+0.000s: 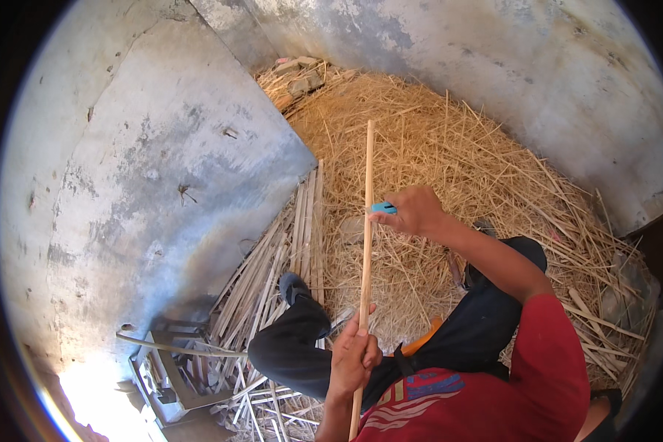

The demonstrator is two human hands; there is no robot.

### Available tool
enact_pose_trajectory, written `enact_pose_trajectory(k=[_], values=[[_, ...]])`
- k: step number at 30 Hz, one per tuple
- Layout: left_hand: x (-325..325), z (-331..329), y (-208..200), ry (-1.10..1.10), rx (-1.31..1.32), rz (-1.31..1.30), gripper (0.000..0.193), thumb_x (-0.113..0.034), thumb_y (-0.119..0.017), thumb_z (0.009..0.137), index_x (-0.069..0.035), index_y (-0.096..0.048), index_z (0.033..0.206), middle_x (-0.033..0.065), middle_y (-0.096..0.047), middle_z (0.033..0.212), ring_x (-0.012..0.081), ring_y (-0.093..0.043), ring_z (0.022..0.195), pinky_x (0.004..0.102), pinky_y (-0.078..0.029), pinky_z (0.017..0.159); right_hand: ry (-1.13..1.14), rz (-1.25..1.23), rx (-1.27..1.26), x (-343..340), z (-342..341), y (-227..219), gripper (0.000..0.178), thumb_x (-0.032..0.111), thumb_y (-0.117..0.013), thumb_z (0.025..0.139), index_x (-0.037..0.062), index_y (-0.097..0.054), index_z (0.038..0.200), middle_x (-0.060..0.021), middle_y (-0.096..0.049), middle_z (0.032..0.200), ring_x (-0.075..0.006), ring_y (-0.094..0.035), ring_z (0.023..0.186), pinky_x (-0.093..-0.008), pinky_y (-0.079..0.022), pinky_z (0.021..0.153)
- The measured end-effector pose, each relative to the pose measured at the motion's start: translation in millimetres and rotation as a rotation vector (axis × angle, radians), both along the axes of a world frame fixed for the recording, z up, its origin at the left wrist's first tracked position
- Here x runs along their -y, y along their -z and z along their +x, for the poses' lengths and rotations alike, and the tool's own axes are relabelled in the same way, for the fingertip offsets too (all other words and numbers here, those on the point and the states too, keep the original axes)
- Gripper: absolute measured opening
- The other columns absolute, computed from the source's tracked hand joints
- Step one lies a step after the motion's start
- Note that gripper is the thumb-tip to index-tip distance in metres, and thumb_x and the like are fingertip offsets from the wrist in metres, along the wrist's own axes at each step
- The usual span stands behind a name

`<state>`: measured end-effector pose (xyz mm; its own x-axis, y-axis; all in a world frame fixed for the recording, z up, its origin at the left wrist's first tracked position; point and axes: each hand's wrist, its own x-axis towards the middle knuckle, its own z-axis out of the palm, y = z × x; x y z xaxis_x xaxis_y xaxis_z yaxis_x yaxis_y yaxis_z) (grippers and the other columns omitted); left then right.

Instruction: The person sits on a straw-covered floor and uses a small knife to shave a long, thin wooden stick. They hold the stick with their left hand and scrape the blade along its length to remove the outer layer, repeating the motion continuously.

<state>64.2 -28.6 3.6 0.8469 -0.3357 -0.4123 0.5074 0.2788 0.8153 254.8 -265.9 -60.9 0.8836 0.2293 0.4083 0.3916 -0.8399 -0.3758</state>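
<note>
A long, pale wooden strip (367,265) stands nearly upright in front of me, its lower end running down past my lap. My left hand (355,357) is closed around its lower part, thumb along the wood. Higher up, my right hand (418,210) grips a small blue utility knife (383,208), whose front end touches the strip's right side. My fingers hide most of the knife, and its blade cannot be made out clearly.
Straw-like shavings (420,140) cover the floor ahead and to the right. Many loose strips (272,250) lie at left, near a metal-framed box (173,376). An orange object (422,337) lies by my legs. Worn walls (162,162) enclose the space, with bricks (302,81) in the far corner.
</note>
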Motion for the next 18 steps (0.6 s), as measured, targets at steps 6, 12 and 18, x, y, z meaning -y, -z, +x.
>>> enact_pose_trajectory(k=[6, 12, 18], values=[[-3, 2, -1, -0.035, 0.008, 0.005, 0.045, -0.023, -0.04, 0.101, -0.001, -0.036, 0.14, -0.0047, -0.032, 0.051, 0.005, -0.027, 0.042, 0.0225, -0.029, 0.047, -0.211, 0.055, 0.159, -31, -40, -3, 0.07, 0.079, -0.049, 0.077, 0.0134, -0.056, 0.054, -0.0034, -0.049, 0.044, -0.0212, -0.05, 0.037, -0.0346, -0.038, 0.037], [2, -3, -7, 0.011, 0.022, -0.004, 0.046, -0.023, -0.04, 0.102, -0.001, -0.035, 0.141, -0.0046, -0.033, 0.051, 0.0048, -0.026, 0.042, 0.022, -0.029, 0.047, -0.138, 0.029, 0.103, -1, -9, 0, 0.07, 0.079, -0.048, 0.078, 0.0135, -0.053, 0.051, -0.0032, -0.047, 0.043, -0.0196, -0.047, 0.036, -0.0328, -0.035, 0.035], [3, -8, -13, 0.057, 0.007, -0.049, 0.046, -0.019, -0.038, 0.102, 0.0, -0.03, 0.144, -0.0037, -0.034, 0.051, 0.0042, -0.028, 0.044, 0.0203, -0.028, 0.046, 0.007, 0.042, 0.135, 29, 18, -7, 0.073, 0.08, -0.046, 0.078, 0.0125, -0.05, 0.05, -0.0017, -0.043, 0.04, -0.0181, -0.045, 0.034, -0.0347, -0.034, 0.035]])
